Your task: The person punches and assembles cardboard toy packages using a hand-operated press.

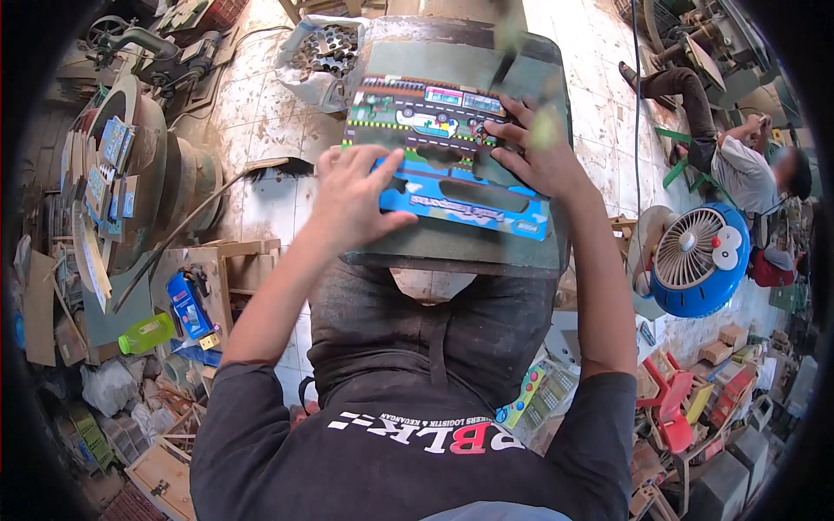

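Note:
A printed puzzle board [443, 211] with a blue lower strip, road pictures and several cut-out holes lies on a worn greenish table [417, 62] in front of my lap. My left hand [354, 195] rests on the board's left edge, its fingers and thumb spread. On the right side of the board lies my right hand [537, 154], fingers apart over the printed road and the edge of the blue strip. A blurred dark and greenish thing [510, 43] hangs over the table's far edge; what it is cannot be made out.
A white sack [323, 65] of round pieces stands beyond the table's left corner. At the right are a blue fan [699, 260] and a seated person [749, 174]. Wooden pieces [109, 178] lean on a round machine at the left, near a green bottle [148, 333].

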`<state>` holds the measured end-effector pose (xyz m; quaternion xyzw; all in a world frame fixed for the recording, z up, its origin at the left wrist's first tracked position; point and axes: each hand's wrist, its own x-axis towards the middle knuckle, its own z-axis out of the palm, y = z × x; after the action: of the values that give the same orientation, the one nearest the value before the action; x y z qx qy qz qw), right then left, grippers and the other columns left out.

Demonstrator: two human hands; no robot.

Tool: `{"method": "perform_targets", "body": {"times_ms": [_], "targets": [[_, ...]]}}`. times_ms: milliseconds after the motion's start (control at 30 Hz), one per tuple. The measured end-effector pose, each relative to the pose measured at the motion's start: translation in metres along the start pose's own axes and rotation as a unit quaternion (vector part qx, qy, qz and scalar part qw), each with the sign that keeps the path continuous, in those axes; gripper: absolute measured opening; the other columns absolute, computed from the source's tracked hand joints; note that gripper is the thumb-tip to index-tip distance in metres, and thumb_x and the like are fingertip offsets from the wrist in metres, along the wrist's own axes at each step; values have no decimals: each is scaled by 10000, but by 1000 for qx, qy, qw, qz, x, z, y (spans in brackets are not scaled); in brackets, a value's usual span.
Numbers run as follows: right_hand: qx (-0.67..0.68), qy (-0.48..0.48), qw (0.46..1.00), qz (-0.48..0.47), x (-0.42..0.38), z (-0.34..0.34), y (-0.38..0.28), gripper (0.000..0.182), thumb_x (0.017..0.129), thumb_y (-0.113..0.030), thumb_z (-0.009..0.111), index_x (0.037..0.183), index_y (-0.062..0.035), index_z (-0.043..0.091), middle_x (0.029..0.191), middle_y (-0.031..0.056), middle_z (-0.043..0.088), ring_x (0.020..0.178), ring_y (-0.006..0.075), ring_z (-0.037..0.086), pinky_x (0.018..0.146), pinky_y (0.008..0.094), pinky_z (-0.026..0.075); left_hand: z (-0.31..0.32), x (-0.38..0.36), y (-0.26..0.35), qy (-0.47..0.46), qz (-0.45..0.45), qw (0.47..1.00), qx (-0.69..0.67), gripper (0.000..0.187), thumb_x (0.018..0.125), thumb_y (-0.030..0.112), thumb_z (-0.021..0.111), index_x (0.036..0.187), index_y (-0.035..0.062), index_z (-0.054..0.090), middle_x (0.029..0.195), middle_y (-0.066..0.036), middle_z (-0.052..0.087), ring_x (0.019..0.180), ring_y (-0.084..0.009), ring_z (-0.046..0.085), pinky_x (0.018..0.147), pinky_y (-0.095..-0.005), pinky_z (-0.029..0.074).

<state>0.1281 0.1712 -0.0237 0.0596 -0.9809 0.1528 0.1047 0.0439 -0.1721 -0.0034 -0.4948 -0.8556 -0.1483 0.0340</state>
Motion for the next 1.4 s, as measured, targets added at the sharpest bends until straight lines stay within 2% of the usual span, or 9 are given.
{"method": "perform_targets", "body": {"times_ms": [167,333,733,933,967,1133,1233,1300,1400], "targets": [[13,14,999,-32,10,5,15,333,1020,-291,707,1348,-281,765,1584,79,588,1466,366,499,1264,583,324,12,-12,63,27,-124,992,-16,960,673,579,934,1458,101,657,1317,-78,629,1221,-267,573,1022,-500,314],[-6,9,999,-34,11,4,13,362,991,-241,728,1347,-289,767,1542,81,623,1413,339,550,1239,558,364,9,-9,56,31,-123,992,-7,927,694,593,919,1446,111,668,1311,-60,630,1221,-263,568,1004,-487,325],[2,50,999,4,-3,1,-16,343,949,-299,794,1271,-180,792,1497,94,651,1368,351,568,1176,551,396,-14,16,-21,-68,-19,997,-39,950,705,445,945,1537,129,616,1454,-89,600,1382,-320,521,1183,-474,326],[-11,42,999,-5,-4,2,-11,406,937,-386,790,1269,-152,788,1536,130,618,1397,383,534,1167,561,399,-15,29,-46,-83,17,996,-21,947,726,449,911,1573,172,591,1529,-87,565,1508,-335,435,1302,-542,262],[-11,41,999,-4,-6,2,-9,406,937,-386,790,1269,-152,788,1536,130,618,1397,383,534,1167,561,399,-16,32,-50,-110,2,994,-9,898,756,460,879,1571,213,596,1610,-82,522,1575,-339,372,1332,-579,213],[22,15,1000,10,-8,4,-15,474,925,-478,771,1283,-168,779,1581,142,586,1397,401,534,1124,586,423,-10,36,-63,-80,-4,995,51,748,825,420,841,1532,290,634,1719,-76,435,1625,-357,313,1315,-606,221],[-17,44,996,71,-14,9,-40,450,920,-459,778,1285,-195,769,1582,149,586,1381,421,543,1087,588,442,2,25,-52,-11,-75,992,100,715,855,372,855,1515,196,645,1706,-137,442,1596,-403,356,1297,-600,251],[-25,35,993,109,-15,6,-58,443,915,-455,783,1280,-204,765,1573,157,591,1372,430,547,1072,589,449,12,11,-27,66,-196,975,-81,693,861,371,877,1464,98,674,1662,-252,455,1572,-400,404,1262,-626,283],[-39,30,987,156,-17,5,-73,430,903,-455,795,1259,-216,764,1548,169,609,1345,447,563,1027,588,472,2,-7,57,6,-141,985,-96,846,774,391,929,1467,8,632,1679,-305,396,1547,-501,389,1237,-602,347]]}}
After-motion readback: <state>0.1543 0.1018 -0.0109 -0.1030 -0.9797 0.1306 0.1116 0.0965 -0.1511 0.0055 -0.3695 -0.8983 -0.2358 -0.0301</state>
